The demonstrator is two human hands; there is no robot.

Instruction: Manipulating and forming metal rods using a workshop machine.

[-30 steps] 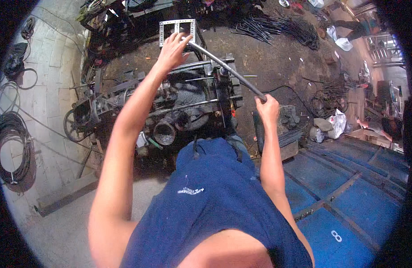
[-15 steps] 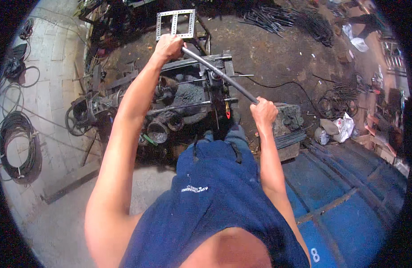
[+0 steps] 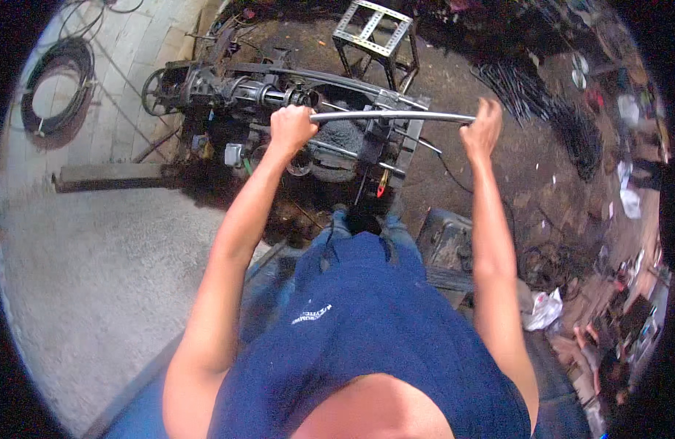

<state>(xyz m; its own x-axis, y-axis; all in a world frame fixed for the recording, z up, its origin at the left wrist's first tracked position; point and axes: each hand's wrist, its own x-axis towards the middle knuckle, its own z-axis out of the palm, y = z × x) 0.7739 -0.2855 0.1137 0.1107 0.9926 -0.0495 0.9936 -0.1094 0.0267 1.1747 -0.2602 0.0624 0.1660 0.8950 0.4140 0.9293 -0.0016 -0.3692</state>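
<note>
A long grey metal rod runs nearly level from one hand to the other, above a dark machine. My left hand is closed round its left end. At its right end is my right hand, thumb below the rod and fingers raised and slightly blurred; the rod's tip lies between them. Beneath the rod is the greasy machine, with cylinders, rails and a bed of grey chips. A small red-tipped tool lies at its near right edge.
A stand with a perforated metal top is beyond the machine. Dark rods lie heaped at the far right. A coiled black cable rests on the left floor, near a long metal beam. White plastic is at right.
The rod has swung from a steep slant to nearly level. My left hand came nearer and my right hand moved farther out and to the right. The view has turned.
</note>
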